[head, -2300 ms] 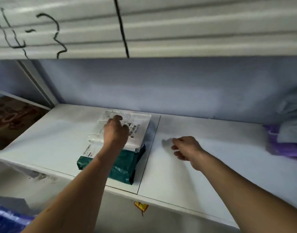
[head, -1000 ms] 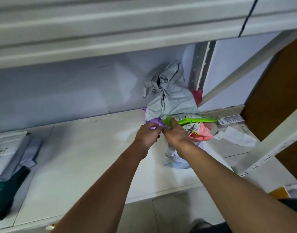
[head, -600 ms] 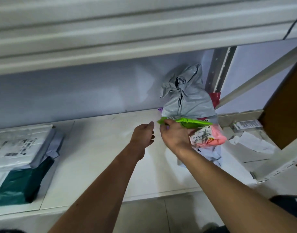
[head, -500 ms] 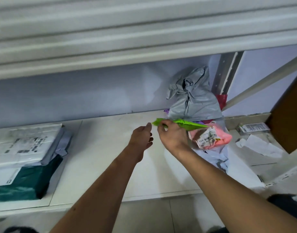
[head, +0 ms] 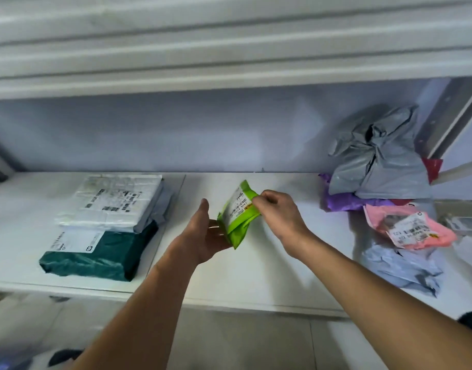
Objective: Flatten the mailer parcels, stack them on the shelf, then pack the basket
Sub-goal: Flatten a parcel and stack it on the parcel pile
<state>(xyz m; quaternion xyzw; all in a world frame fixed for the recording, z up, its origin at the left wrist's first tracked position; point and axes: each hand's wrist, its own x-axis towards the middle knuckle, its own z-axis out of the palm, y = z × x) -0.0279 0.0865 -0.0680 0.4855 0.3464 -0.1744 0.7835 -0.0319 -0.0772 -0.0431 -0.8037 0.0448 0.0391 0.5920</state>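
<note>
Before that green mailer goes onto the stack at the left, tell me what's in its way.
Nothing visible. The green mailer is held in both hands above bare shelf, and the stretch across to the white mailer topping the stack is open.

The light is soft and even, with a cool bluish cast on the back wall [head: 176, 134]. My hands throw only faint shadows on the white shelf [head: 256, 268]. The upper shelf edge [head: 229, 49] smears into streaks — motion blur. Straight lines bow near the corners — wide-angle distortion. The floor below looks soft.
</note>
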